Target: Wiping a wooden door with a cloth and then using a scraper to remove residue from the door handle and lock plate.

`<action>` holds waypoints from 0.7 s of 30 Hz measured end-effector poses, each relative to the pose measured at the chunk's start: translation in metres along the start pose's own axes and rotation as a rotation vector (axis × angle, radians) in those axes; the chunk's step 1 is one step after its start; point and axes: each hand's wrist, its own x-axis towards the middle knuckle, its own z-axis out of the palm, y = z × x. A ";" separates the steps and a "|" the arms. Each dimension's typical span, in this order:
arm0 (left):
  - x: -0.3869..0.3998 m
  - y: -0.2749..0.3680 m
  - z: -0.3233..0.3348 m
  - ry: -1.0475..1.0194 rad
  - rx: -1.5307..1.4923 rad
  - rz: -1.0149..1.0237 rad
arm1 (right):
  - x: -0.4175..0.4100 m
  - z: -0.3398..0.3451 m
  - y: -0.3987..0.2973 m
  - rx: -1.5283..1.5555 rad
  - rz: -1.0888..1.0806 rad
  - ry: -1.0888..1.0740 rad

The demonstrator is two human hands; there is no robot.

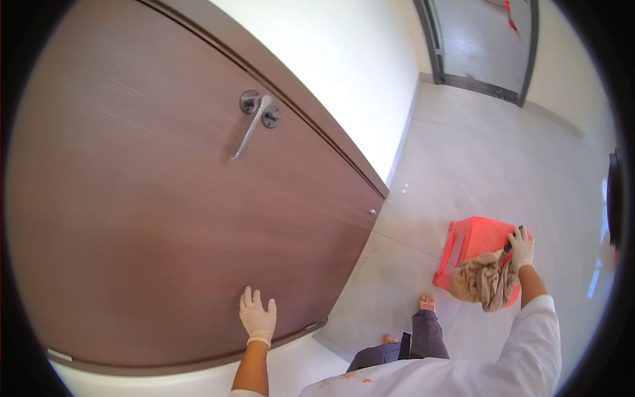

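Note:
My left hand point(258, 317), in a pale thin glove, is spread with nothing in it at the face of a brown wooden door point(163, 213). Whether its fingertips touch the panel I cannot tell. On the right, my gloved right hand point(522, 249) is at the top of a red plastic stool point(488, 231), its fingers around the dark, yellow-marked handle of a tool point(507, 247). The far end of that tool is hidden. A crumpled brown cloth point(481, 283) lies over the stool's near side, beside my right wrist.
The door carries a metal lever handle point(252, 126), a thumb-turn lock point(272, 117) and a small metal stud point(372, 212) low down. Grey tiles point(446, 159) cover the floor. A dark-framed doorway point(481, 44) stands at the far end. My sandalled foot point(426, 301) is near the stool.

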 end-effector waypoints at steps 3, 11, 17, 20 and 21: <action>0.004 0.019 -0.016 -0.049 -0.130 -0.043 | 0.001 0.022 0.021 0.008 0.000 0.021; 0.034 0.081 -0.080 -0.148 -0.411 -0.054 | -0.013 0.033 0.076 0.191 0.226 0.129; 0.050 0.099 -0.103 -0.121 -0.722 -0.161 | -0.031 -0.005 0.102 0.275 0.428 0.132; 0.058 0.107 -0.112 -0.063 -0.884 -0.132 | -0.046 -0.040 0.091 0.296 0.539 0.134; 0.061 0.110 -0.115 -0.063 -0.902 -0.129 | -0.056 -0.043 0.090 0.283 0.545 0.145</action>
